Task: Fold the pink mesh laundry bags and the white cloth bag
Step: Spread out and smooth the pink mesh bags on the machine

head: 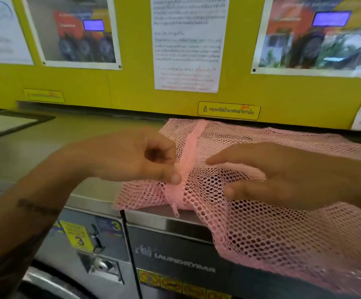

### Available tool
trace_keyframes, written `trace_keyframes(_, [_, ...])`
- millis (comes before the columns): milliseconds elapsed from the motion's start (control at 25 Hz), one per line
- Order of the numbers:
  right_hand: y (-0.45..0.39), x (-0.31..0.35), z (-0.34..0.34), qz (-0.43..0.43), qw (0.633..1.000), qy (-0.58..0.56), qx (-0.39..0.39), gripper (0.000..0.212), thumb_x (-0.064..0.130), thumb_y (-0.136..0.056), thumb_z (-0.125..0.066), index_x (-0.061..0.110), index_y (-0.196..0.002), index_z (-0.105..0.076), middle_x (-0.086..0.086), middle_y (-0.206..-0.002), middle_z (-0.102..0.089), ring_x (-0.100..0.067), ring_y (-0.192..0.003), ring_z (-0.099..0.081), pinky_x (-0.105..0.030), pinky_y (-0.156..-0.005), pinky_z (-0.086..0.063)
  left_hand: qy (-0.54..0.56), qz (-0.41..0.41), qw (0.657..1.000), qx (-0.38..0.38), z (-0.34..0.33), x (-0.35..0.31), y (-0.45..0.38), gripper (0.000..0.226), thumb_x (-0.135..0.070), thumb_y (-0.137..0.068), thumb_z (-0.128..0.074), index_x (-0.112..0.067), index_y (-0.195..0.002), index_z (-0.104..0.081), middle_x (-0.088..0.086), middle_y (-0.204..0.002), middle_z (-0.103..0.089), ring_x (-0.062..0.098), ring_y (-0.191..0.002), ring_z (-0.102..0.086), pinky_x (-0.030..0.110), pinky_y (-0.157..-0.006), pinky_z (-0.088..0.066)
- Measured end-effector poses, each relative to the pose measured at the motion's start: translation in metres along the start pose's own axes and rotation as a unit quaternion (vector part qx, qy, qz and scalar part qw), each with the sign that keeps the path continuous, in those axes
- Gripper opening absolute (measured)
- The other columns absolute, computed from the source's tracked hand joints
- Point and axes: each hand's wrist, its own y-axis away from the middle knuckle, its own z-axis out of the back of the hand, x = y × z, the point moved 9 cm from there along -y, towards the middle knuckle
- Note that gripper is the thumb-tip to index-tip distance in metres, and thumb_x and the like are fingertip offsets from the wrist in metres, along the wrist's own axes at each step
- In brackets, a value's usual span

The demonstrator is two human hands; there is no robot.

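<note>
Stainless steel forms the washing machine top [97,190], a flat, smooth work surface below the yellow wall panel [132,89]. On it lies the pink mesh laundry bag [250,229], spread open and unfolded; its near portion hangs over the front edge of the machine. No crease or completed fold is visible, so the task appears to be at an early stage (the white cloth bag and any further mesh bags are not in view). The mesh is coarse, soft and open, with a denser woven zipper band [193,145] running from the far edge toward the near edge. The right hand [283,175] lies flat on the mesh, fingers extended, gripping nothing. The left hand [136,156] pinches the band between thumb and forefinger. A small zipper pull [175,209] dangles just below the pinch.
</note>
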Motion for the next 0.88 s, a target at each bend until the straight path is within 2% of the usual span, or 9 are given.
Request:
trace_keyframes(120, [-0.014, 0.048, -0.026, 0.048, 0.996, 0.057, 0.049, 0.028, 0.051, -0.090, -0.054, 0.025, -0.098, -0.059, 0.000, -0.106, -0.062, -0.019, -0.089, -0.055, -0.039, -0.081, -0.050, -0.116, 0.065, 0.990, 0.047, -0.025, 0.018, 0.012, 0.040, -0.051, -0.059, -0.082, -0.041, -0.089, -0.058, -0.010, -0.076, -0.063, 0.014, -0.070, -0.059, 0.042, -0.067, -0.052])
trace_keyframes(240, [-0.029, 0.050, -0.023, 0.043, 0.994, 0.104, 0.010, 0.024, 0.053, -0.086, -0.055, 0.029, -0.088, -0.058, 0.009, -0.085, -0.059, -0.015, -0.079, -0.056, -0.038, -0.071, -0.051, -0.037, 0.021, 0.999, -0.004, -0.017, 0.020, 0.008, 0.026, -0.015, -0.077, -0.073, -0.035, -0.090, -0.065, -0.003, -0.080, -0.068, 0.025, -0.073, -0.063, 0.048, -0.071, -0.054])
trace_keyframes(360, [-0.039, 0.040, -0.022, 0.062, 0.997, -0.027, 0.025, 0.023, 0.034, -0.091, -0.060, 0.023, -0.071, -0.056, 0.009, -0.068, -0.057, -0.010, -0.065, -0.054, -0.038, -0.062, -0.048, 0.036, 0.047, 0.998, 0.020, 0.000, 0.025, 0.018, 0.030, -0.005, -0.083, -0.064, -0.033, -0.094, -0.067, -0.002, -0.076, -0.066, 0.025, -0.066, -0.054, 0.041, -0.064, -0.045])
trace_keyframes(480, [-0.037, 0.030, -0.001, 0.077, 0.968, -0.236, 0.037, 0.033, 0.032, -0.095, -0.060, 0.029, -0.063, -0.062, 0.013, -0.058, -0.052, -0.005, -0.056, -0.047, -0.032, -0.058, -0.038, 0.099, 0.064, 0.993, 0.002, 0.026, 0.024, 0.026, 0.024, -0.016, -0.080, -0.059, -0.029, -0.098, -0.065, 0.003, -0.075, -0.064, 0.012, -0.066, -0.052, 0.028, -0.063, -0.038])
trace_keyframes(560, [-0.034, 0.023, 0.005, 0.064, 0.954, -0.291, 0.026, 0.023, 0.038, -0.091, -0.057, 0.029, -0.076, -0.072, 0.016, -0.068, -0.066, -0.001, -0.066, -0.060, -0.026, -0.070, -0.045, 0.091, 0.078, 0.993, -0.020, 0.040, 0.025, 0.024, 0.024, -0.022, -0.079, -0.056, -0.028, -0.099, -0.068, 0.009, -0.082, -0.068, 0.013, -0.069, -0.058, 0.032, -0.067, -0.039])
trace_keyframes(640, [-0.032, 0.007, 0.008, 0.036, 0.958, -0.285, 0.001, 0.034, 0.049, -0.083, -0.053, 0.031, -0.102, -0.074, 0.022, -0.097, -0.074, 0.006, -0.093, -0.066, -0.025, -0.090, -0.048, 0.074, 0.087, 0.993, -0.027, 0.043, 0.024, 0.020, 0.024, -0.028, -0.081, -0.054, -0.027, -0.097, -0.071, 0.000, -0.089, -0.074, 0.013, -0.078, -0.066, 0.034, -0.075, -0.044])
trace_keyframes(720, [-0.027, -0.012, 0.012, 0.001, 0.972, -0.233, -0.036, 0.045, 0.060, -0.080, -0.048, 0.040, -0.115, -0.068, 0.027, -0.113, -0.067, 0.010, -0.107, -0.059, -0.028, -0.098, -0.045, 0.069, 0.087, 0.993, -0.044, 0.042, 0.021, 0.011, 0.023, -0.033, -0.090, -0.052, -0.027, -0.095, -0.073, -0.007, -0.097, -0.075, 0.010, -0.091, -0.070, 0.034, -0.084, -0.047])
trace_keyframes(800, [-0.022, -0.039, 0.011, -0.041, 0.992, -0.110, -0.045, 0.054, 0.070, -0.080, -0.039, 0.047, -0.126, -0.056, 0.026, -0.130, -0.056, 0.009, -0.119, -0.048, -0.034, -0.106, -0.040, 0.047, 0.081, 0.994, -0.055, 0.034, 0.014, -0.005, 0.024, -0.037, -0.098, -0.048, -0.031, -0.104, -0.071, -0.011, -0.109, -0.073, 0.007, -0.101, -0.067, 0.038, -0.094, -0.048])
trace_keyframes(880, [-0.018, -0.080, -0.004, -0.114, 0.993, 0.026, 0.008, 0.083, 0.089, -0.069, -0.020, 0.051, -0.141, -0.034, 0.012, -0.154, -0.035, -0.009, -0.141, -0.031, -0.047, -0.114, -0.029, -0.065, 0.097, 0.992, -0.040, 0.016, 0.020, -0.029, 0.037, -0.051, -0.096, -0.043, -0.038, -0.128, -0.056, -0.011, -0.137, -0.057, 0.008, -0.123, -0.054, 0.045, -0.108, -0.039])
